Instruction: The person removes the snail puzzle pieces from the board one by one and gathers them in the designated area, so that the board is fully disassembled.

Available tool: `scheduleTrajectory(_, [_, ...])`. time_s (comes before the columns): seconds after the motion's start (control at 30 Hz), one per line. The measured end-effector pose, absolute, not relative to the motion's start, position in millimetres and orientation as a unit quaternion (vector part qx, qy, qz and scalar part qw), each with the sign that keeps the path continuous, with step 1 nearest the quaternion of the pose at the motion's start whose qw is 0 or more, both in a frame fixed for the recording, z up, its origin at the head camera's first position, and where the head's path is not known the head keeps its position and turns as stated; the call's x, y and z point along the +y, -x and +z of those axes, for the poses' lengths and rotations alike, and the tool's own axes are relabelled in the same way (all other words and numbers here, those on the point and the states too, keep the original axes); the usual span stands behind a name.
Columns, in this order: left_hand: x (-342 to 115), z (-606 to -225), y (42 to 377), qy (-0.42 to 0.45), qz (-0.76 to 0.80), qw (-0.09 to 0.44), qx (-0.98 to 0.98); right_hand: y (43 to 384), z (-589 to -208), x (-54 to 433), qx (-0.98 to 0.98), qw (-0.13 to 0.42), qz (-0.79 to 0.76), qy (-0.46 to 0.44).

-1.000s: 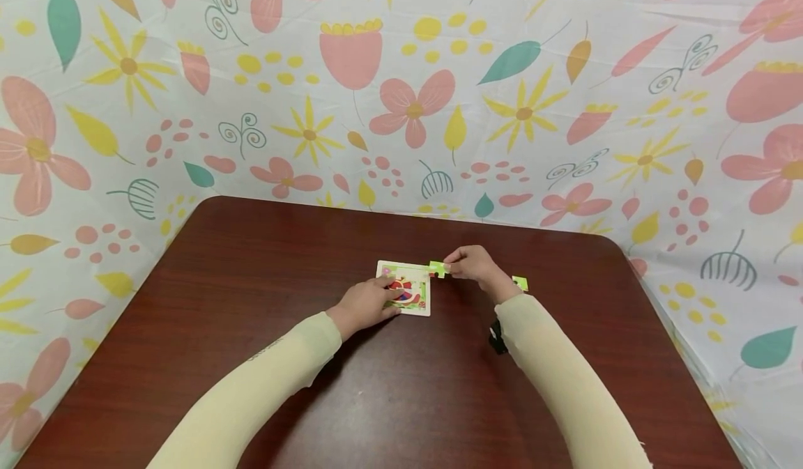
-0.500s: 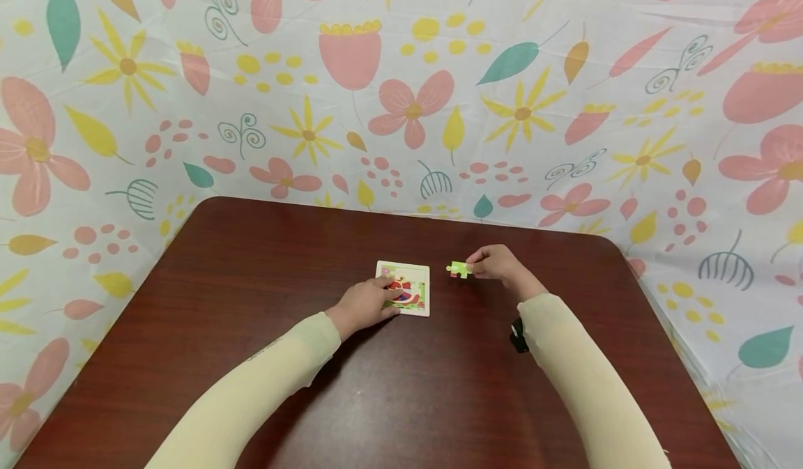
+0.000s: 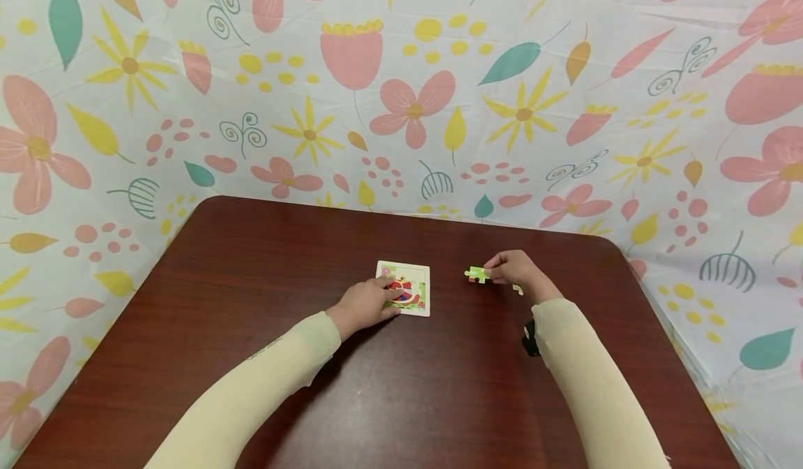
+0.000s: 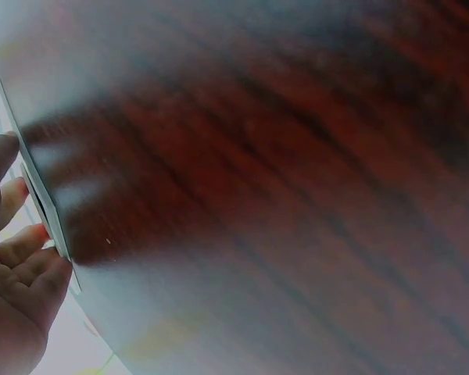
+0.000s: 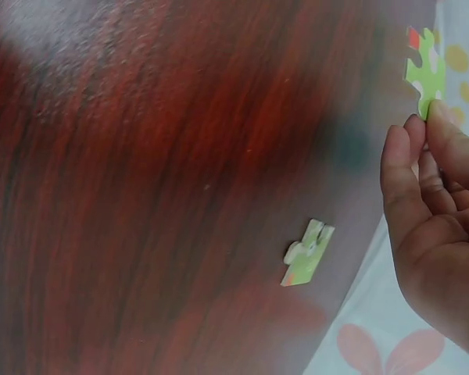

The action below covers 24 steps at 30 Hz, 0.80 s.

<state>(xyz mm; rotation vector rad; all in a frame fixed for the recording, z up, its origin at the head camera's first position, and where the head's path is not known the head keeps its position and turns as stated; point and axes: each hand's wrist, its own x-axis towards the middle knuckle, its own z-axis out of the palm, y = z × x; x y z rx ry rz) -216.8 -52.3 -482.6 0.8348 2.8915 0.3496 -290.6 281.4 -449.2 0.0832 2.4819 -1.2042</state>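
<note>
A small square puzzle board (image 3: 414, 270) with a white rim and a red and blue picture lies on the table. My left hand (image 3: 365, 303) rests on its left part with spread fingers, hiding some of the picture. In the left wrist view, those fingers (image 4: 31, 269) lie along the board's thin edge (image 4: 43, 187). To the right, my right hand (image 3: 518, 272) pinches a green puzzle piece (image 3: 478, 274) between thumb and fingertips. This piece has a red corner, seen in the right wrist view. A second green puzzle piece (image 5: 309, 251) lies on the table near that hand, mostly hidden in the head view.
The dark brown wooden table (image 3: 389, 399) has rounded far corners. Behind and beside it hangs a white cloth (image 3: 401, 58) printed with flowers and leaves. A black device (image 3: 530, 338) sits at the right wrist.
My right hand has moved the pinched puzzle piece rightward from the board's upper right corner, toward the second piece, which it now partly covers. My left hand has stayed on the board.
</note>
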Motion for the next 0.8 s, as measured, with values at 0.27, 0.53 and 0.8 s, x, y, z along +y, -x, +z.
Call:
scheduleTrajectory(0.27, [-53.0,-483.3,216.7,-0.28,0.122,0.05,0.951,287.9,-453.6,286.3,0.888,0.189,-0.418,-0.029])
scheduleTrajectory(0.53, [-52.9,-484.2,216.6,-0.276,0.119,0.048,0.952,288.3,-459.2,291.3,0.903,0.17,-0.394,-0.014])
scheduleTrajectory(0.8, [-53.1,-485.5,217.5,-0.276,0.127,0.053,0.951,284.1,-461.6,293.4,0.917,0.158,-0.366,-0.01])
